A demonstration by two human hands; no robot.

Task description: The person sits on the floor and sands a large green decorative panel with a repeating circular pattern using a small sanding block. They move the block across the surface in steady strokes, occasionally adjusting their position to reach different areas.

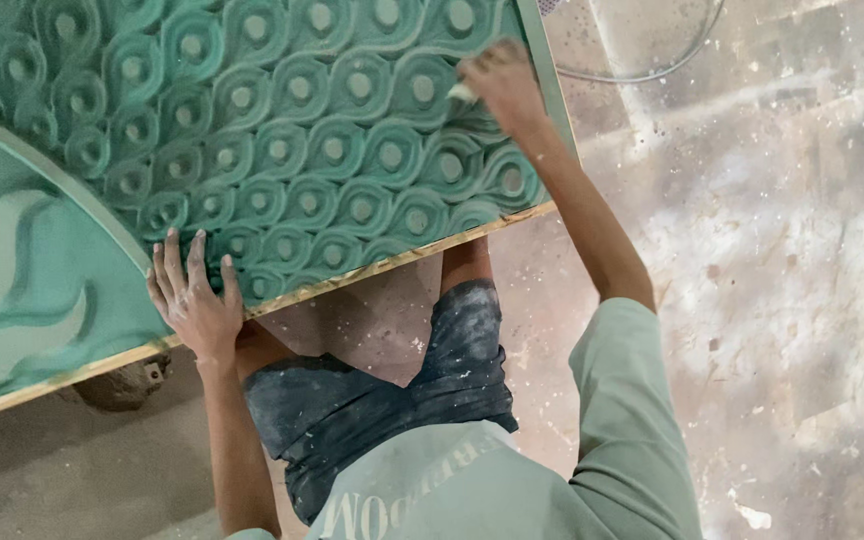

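Panel (282, 140), green and carved: left hand (195, 300) lies flat, fingers apart, on its near edge; right hand (500, 85) is clamped on a pale pad (461, 93) far right.

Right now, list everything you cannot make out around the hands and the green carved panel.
- Head view: the pale tool in the right hand is mostly covered by the fingers, so its kind cannot be told.
- The green carved panel is cut off by the top and left edges.
- The block under the panel is half hidden by its wooden edge.
- The left hand covers the carving beneath it.
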